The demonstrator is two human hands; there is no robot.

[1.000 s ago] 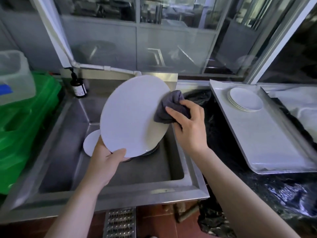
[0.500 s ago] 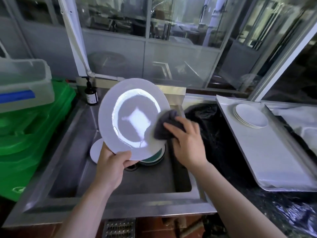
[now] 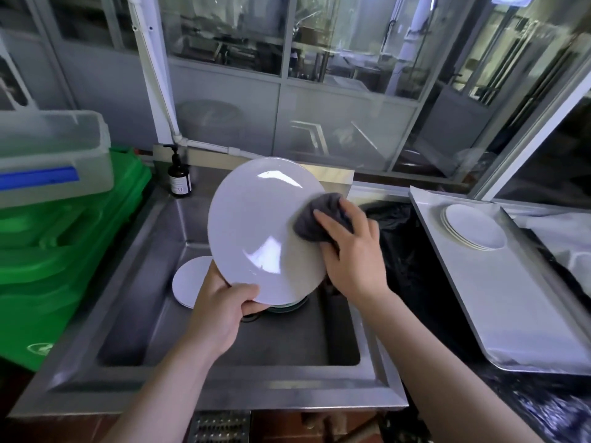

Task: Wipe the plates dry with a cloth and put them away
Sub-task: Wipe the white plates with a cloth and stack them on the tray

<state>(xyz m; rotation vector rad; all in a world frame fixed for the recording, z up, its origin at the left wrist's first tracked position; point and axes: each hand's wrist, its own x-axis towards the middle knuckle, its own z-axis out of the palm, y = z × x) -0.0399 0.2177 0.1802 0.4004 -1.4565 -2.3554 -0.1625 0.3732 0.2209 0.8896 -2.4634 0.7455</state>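
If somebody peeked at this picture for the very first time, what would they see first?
Probably the big white plate tilted up over the metal sink, gripped at its bottom edge by the left hand. Next, the right hand pressing a dark grey cloth against the plate's right side. Then the bright green crates stacked on the left.

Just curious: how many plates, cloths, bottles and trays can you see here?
Plates: at least 6, namely 1 held plate, 2 in the sink, and a stack of about 3
Cloths: 1
Bottles: 1
Trays: 1
Total: about 9
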